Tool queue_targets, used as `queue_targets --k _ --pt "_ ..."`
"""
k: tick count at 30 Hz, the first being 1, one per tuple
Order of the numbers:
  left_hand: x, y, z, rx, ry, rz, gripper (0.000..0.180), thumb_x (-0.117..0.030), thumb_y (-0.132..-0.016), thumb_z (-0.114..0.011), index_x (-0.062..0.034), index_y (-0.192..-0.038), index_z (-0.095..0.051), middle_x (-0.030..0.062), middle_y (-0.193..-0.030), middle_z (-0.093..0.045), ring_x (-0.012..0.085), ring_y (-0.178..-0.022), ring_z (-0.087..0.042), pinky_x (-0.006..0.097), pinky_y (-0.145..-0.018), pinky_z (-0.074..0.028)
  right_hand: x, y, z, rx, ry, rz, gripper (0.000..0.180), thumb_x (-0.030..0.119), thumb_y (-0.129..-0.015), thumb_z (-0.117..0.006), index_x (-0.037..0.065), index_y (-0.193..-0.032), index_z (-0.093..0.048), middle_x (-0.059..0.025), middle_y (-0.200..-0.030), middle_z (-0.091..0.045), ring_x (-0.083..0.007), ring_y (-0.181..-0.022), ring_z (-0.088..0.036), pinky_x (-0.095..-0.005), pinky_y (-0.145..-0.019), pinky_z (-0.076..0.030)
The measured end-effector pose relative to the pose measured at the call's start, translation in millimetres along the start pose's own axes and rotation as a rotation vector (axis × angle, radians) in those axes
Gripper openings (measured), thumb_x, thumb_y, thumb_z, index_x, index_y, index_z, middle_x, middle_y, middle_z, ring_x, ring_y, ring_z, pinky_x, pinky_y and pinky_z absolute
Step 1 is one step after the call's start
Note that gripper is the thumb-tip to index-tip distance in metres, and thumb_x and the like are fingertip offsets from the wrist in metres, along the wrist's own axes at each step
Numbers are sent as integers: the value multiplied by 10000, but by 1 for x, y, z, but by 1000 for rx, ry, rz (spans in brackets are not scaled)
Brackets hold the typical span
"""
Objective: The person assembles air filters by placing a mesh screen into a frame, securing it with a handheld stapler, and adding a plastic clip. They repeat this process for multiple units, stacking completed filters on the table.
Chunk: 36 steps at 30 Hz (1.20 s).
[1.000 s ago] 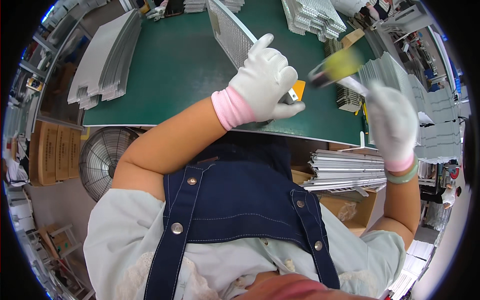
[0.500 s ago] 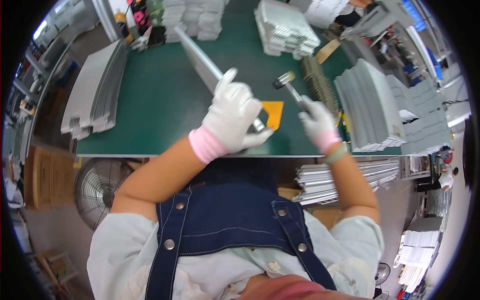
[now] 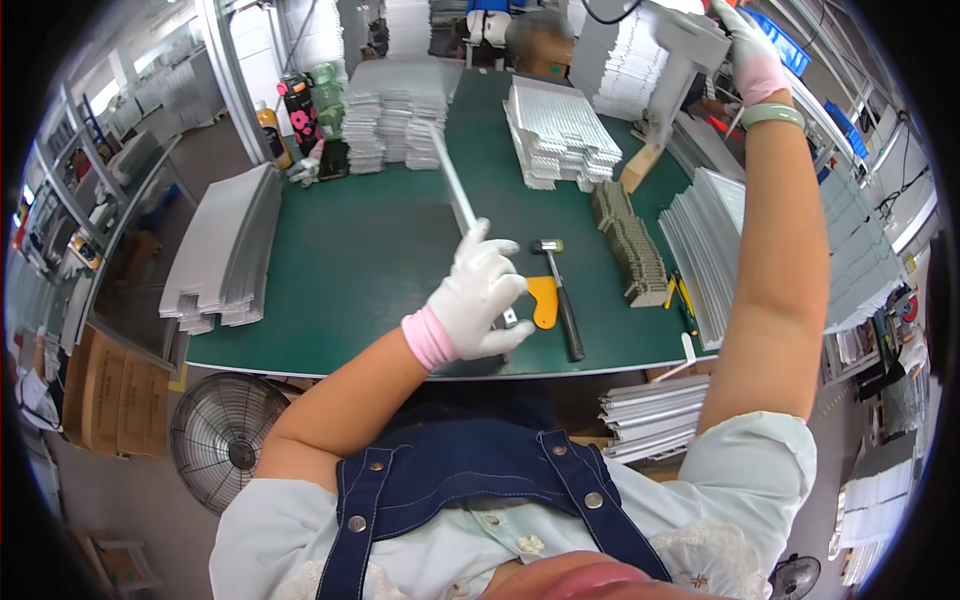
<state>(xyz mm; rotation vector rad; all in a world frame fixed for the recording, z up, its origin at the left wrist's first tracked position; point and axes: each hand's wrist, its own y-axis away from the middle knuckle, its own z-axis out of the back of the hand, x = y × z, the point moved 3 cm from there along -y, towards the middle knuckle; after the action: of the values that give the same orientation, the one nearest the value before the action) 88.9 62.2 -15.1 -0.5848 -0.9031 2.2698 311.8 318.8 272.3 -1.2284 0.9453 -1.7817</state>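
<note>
My left hand (image 3: 474, 298), in a white glove with a pink cuff, is closed around a thin silvery metal panel (image 3: 456, 190) standing on edge on the green table. The panel's far end points away from me. My right hand (image 3: 750, 50), gloved the same way, is stretched out to the far right beside a grey machine-like fixture (image 3: 690, 45). Its fingers look extended, partly cut off by the picture's rim. A small mallet (image 3: 567, 310) with a dark handle lies on the table right of my left hand. Between them lies a flat yellow-orange piece (image 3: 543, 300).
Stacked metal panels stand on the table's left (image 3: 222, 245), at the back (image 3: 400, 110), back right (image 3: 560, 130) and right (image 3: 700, 250). A row of grey-green pieces (image 3: 628, 245) runs along the right. Yellow-handled tools (image 3: 682, 300) lie beside it. A fan (image 3: 235, 440) stands below left.
My right hand has put the mallet down on the table and moved up to the far right, empty. My left hand still holds the panel. The view has shifted, showing more of the back.
</note>
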Motion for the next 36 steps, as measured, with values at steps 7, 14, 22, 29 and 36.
queue_targets --k 7,14,22,29,36 --pt "-1 -26 -18 13 -36 6 345 -315 -696 -743 -72 -897 -603 135 -916 -504 383 -1066 -532 653 -1100 -256 64 7 -45 185 -927 -298 152 155 -885 -612 37 -966 -665 -71 -850 -697 -188 -763 -667 -311 -724 -543" --pt "3 -23 -34 -20 -37 82 430 -470 -774 -681 -78 -948 -705 167 -1039 -605 369 -1052 -525 583 -1131 -228 80 84 -35 183 -1004 -351 166 166 -891 -613 38 -983 -665 -71 -864 -700 -188 -763 -671 -317 -720 -549" --pt "2 -26 -35 69 -57 139 493 -482 -812 -640 -165 -1188 -667 158 -1324 -523 383 -1292 -401 543 -1144 -228 80 120 -18 131 -934 -360 182 179 -899 -614 39 -1004 -665 -72 -880 -704 -188 -764 -675 -323 -716 -556" --pt "1 -27 -30 161 25 249 528 -480 -822 -632 -175 -1253 -626 172 -1313 -524 391 -1294 -402 540 -1136 -240 78 132 -25 131 -920 -372 196 190 -905 -615 40 -1021 -665 -73 -893 -707 -189 -764 -679 -328 -712 -562" --pt "3 -22 -30 87 49 181 478 -477 -828 -630 -179 -1201 -657 143 -1150 -589 349 -1181 -497 568 -1145 -205 75 130 -22 89 -894 -334 211 202 -912 -616 41 -1039 -666 -73 -907 -710 -189 -765 -683 -333 -708 -568"
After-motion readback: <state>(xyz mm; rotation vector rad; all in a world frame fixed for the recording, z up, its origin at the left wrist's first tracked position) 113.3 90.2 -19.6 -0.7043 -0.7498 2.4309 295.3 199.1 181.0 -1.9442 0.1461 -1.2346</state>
